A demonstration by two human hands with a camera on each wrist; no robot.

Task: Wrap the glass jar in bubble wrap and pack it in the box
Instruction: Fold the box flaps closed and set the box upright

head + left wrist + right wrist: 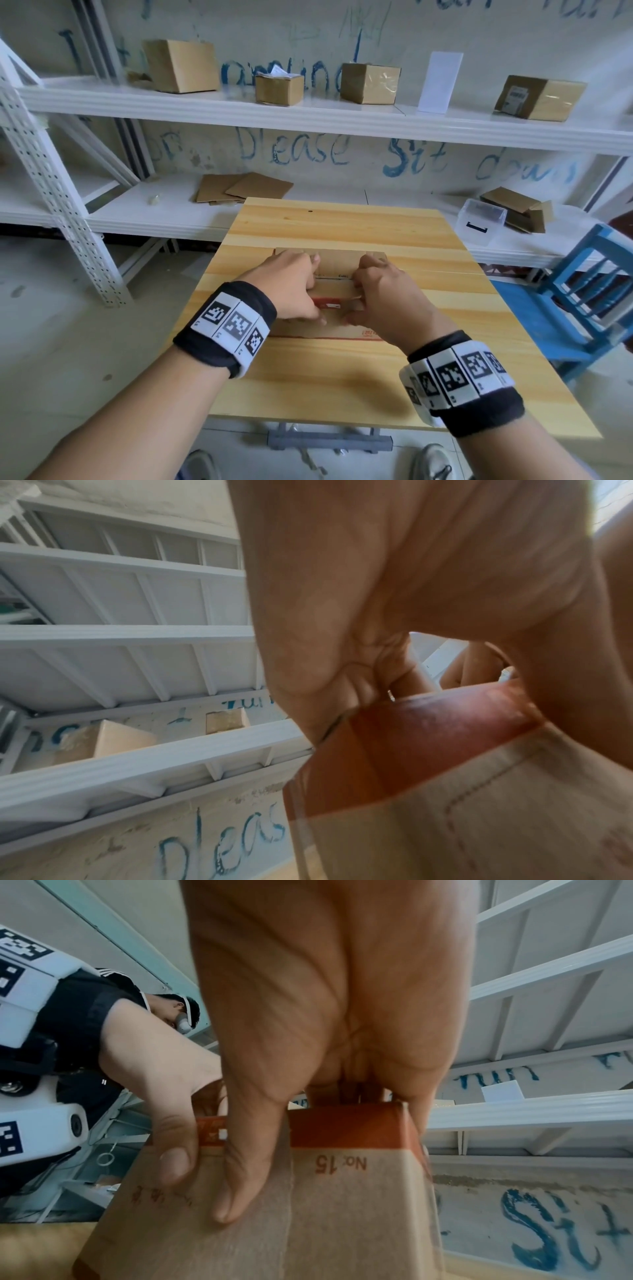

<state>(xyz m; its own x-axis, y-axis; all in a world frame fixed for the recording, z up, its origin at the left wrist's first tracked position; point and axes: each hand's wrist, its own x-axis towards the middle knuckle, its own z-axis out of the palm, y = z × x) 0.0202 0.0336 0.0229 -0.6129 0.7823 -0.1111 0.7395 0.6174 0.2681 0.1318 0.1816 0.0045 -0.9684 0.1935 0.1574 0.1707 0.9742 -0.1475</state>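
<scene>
A brown cardboard box [337, 330] with a red band near its top stands at the middle of the wooden table [342, 377]. Both hands sit on it, close together. My left hand [301, 287] grips the box's top left, fingers curled over the upper edge and thumb on the near face. My right hand [380, 294] grips the top right the same way. In the right wrist view the right hand [325, 1015] lays its thumb down the box [359, 1218] front, printed "No. 15". In the left wrist view the left hand [411, 574] curls over the box [479, 818] rim. No jar or bubble wrap shows.
White metal shelving [308, 113] runs behind the table and carries several cardboard boxes [181, 65]. Flat cardboard pieces [239, 188] and a clear plastic tub [481, 221] lie on the lower shelf. A blue wooden chair [582, 301] stands at the table's right.
</scene>
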